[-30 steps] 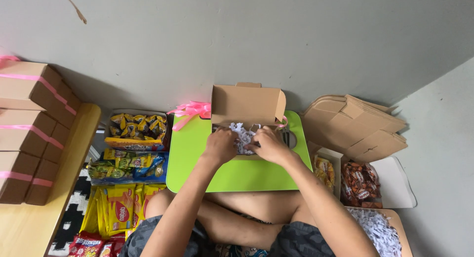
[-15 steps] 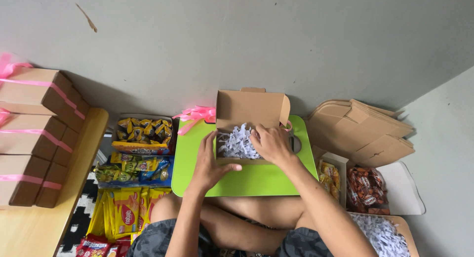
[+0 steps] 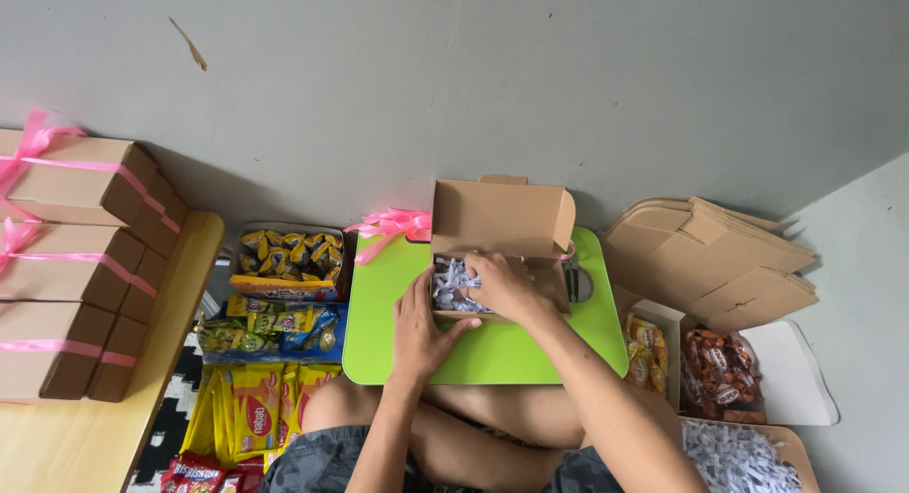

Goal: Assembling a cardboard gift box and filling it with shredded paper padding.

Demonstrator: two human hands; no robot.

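Observation:
An open brown cardboard box (image 3: 502,218) stands on a lime-green lap tray (image 3: 379,351), its lid raised toward the wall. White shredded paper (image 3: 450,286) fills it. My right hand (image 3: 502,286) lies palm-down inside the box, pressing on the shreds. My left hand (image 3: 423,332) rests flat on the tray against the box's front left corner, fingers apart. A pink ribbon (image 3: 390,225) lies at the tray's far left edge.
Closed ribbon-tied boxes (image 3: 71,256) are stacked on a wooden surface at left. Trays and packets of snacks (image 3: 284,266) lie left of the lap tray. Flat folded boxes (image 3: 720,256), candy bags (image 3: 720,375) and a box of shredded paper (image 3: 739,455) sit at right.
My left hand came out of the box and now rests on the tray at its front corner. My right hand stayed on the shredded paper.

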